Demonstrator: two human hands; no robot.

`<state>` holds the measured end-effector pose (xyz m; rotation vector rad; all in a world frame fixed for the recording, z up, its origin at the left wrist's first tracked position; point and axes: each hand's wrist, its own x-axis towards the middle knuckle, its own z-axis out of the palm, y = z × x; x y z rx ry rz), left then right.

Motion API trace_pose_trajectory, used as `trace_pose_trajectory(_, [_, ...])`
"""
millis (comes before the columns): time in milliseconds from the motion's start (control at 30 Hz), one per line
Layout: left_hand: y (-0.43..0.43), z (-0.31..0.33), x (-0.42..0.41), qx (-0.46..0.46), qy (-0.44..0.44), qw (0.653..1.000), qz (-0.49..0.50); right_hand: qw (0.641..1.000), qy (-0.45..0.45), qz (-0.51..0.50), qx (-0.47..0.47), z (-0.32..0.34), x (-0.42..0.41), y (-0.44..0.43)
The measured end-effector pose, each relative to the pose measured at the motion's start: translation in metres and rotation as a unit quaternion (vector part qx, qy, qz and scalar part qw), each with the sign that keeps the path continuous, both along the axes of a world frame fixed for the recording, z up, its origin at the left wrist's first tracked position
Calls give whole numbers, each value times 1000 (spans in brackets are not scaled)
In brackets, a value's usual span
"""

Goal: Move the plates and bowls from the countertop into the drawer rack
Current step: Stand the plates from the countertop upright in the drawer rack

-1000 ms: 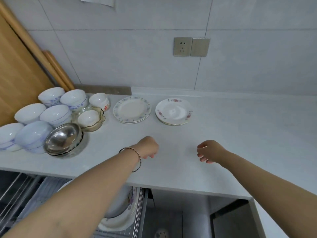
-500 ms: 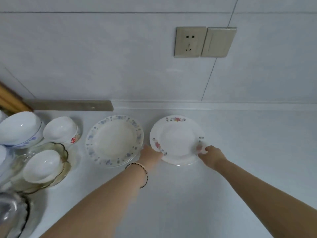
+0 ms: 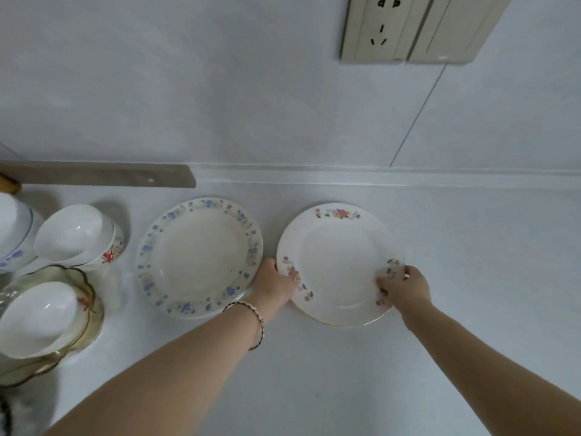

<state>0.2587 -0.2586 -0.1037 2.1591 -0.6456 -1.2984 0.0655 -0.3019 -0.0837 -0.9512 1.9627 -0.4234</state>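
Observation:
A white plate with pink flowers (image 3: 338,262) lies on the countertop (image 3: 314,372) right of centre. My left hand (image 3: 273,286) grips its left rim and my right hand (image 3: 404,287) grips its right rim, fingers over the edge. To its left lies a stack of plates with a blue flower border (image 3: 199,256). Further left stand a white bowl with a red mark (image 3: 77,236), a white bowl inside an amber glass bowl (image 3: 41,316) and a blue-patterned bowl (image 3: 12,234) cut by the frame edge. The drawer rack is out of view.
The tiled wall (image 3: 251,89) rises just behind the plates, with a socket and switch (image 3: 408,26) above. A grey strip (image 3: 94,174) lies along the wall base at the left.
I have leaned in closer to the counter. Both hands have settled further onto the pink-flowered plate's rims, the right fingers now over its edge.

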Motion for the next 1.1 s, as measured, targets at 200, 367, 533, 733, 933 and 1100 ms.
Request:
trace_pose_trajectory(200, [53,34,-20,-5,56,998,-13,999,-37,12,-18,24,-37,54])
trace_pose_trajectory(367, [116,67,-51,-1,67,998,-6,995,-63,56,-57,54,-69,108])
trace_pose_trajectory(533, [213,94,-92,-48,65,996,42,987,-93,97,-83,74,-103,186])
trace_pose_trajectory(733, [347,114,-118,-60,63,994,74,977,-91,183,-65,83,-124,295])
trace_pose_trajectory(933, [464,127,-99,5,80,992,98,964,-92,250,7,81,-97,396])
trace_pose_trajectory(1100, [542,107,-42,60,65,990,105,951,-89,288,69,53,-42,465])
